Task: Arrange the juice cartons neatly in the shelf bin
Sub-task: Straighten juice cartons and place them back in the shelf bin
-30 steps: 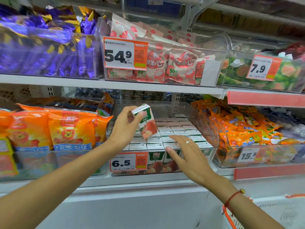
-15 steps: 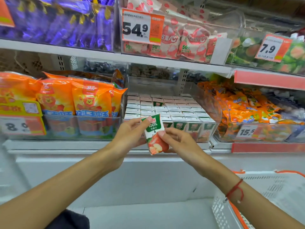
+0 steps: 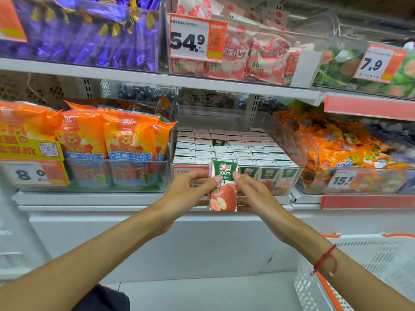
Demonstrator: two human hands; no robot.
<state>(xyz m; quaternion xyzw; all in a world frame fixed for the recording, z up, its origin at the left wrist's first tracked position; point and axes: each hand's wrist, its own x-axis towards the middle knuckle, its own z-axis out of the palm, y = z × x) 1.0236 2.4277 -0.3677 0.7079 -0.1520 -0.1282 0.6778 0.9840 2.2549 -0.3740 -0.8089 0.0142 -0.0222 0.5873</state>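
Holding one juice carton (image 3: 223, 186) upright before the front edge of the shelf bin (image 3: 301, 151), the left hand (image 3: 187, 194) and right hand (image 3: 254, 194) are pinching it between curled fingers. Squaring it label-forward before slotting it into a row seems wise. Packed cartons are filling the bin; a white basket (image 3: 368, 277) is sitting below right.
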